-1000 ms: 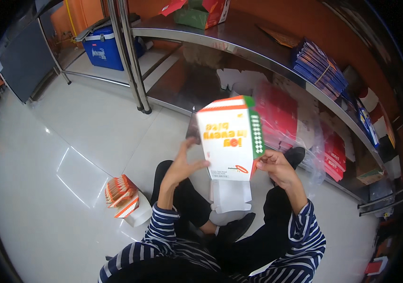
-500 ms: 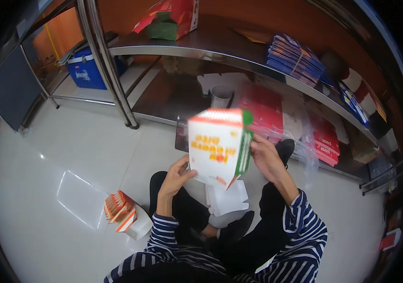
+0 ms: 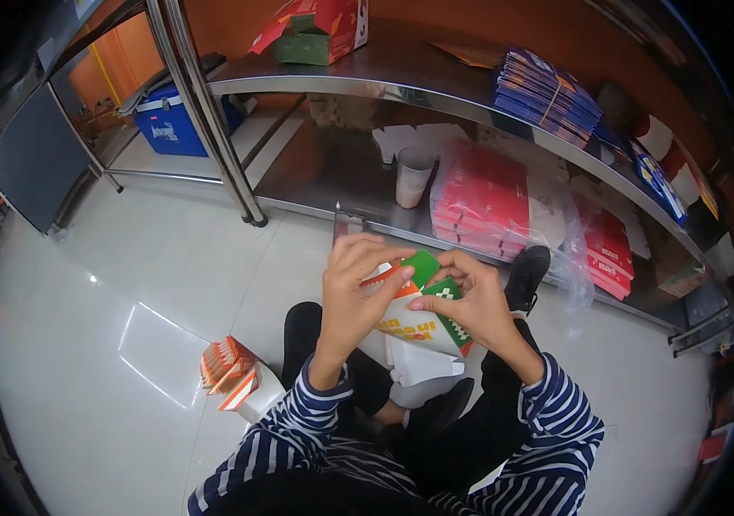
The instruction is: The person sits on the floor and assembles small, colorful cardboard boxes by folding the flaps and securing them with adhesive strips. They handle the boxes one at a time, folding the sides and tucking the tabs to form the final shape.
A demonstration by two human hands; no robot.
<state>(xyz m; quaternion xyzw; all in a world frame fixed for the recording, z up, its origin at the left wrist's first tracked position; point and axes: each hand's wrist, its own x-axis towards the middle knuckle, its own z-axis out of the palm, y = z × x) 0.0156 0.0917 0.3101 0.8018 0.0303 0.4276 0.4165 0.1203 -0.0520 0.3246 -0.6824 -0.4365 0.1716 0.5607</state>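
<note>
Between my raised knees I hold a small folding carton (image 3: 405, 316), white with orange print, green sides and an orange edge. My left hand (image 3: 356, 297) grips its upper left edge, thumb in front. My right hand (image 3: 474, 303) pinches the green side at the upper right. A green end flap (image 3: 421, 268) stands up between my two hands. My fingers hide part of the carton's top. Below it a white cardboard piece (image 3: 423, 363) lies between my legs. On the floor to my left, several orange-and-white folded cartons (image 3: 227, 370) sit nested together.
A metal shelf (image 3: 341, 86) stands ahead. It carries a red-and-green box (image 3: 319, 34) and a banded blue stack (image 3: 547, 95) above, with a cup (image 3: 414, 176) and plastic-wrapped red flat boxes (image 3: 480, 193) below. A blue cooler (image 3: 169, 127) stands at far left.
The carton has turned and come lower, its green flap now upright. Both hands have closed in on its top, the left moving up and the right moving inward. The view has shifted slightly.
</note>
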